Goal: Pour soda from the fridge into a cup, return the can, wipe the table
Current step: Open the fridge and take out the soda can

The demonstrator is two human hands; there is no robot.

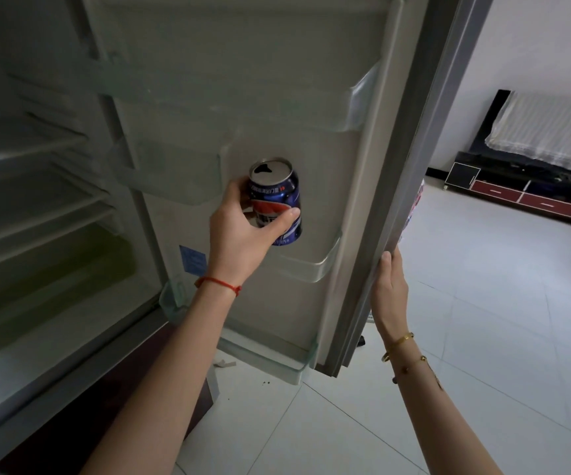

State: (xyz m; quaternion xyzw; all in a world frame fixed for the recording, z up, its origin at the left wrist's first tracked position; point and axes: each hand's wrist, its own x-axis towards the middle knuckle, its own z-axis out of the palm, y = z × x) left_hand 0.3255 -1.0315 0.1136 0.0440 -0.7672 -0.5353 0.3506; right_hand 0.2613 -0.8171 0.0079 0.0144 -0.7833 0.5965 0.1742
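A blue soda can (279,195) with an opened top is held upright just above the clear door shelf (306,267) of the open fridge door (270,97). My left hand (239,231) grips the can from the left, thumb across its front. My right hand (388,293) holds the outer edge of the fridge door, thumb on the inner side and fingers hidden behind the door. No cup or table is in view.
The fridge interior (37,186) with bare glass shelves fills the left. White tiled floor (482,320) spreads to the right. A low black and red cabinet (524,197) with a cloth-covered screen (548,132) stands at the far right wall.
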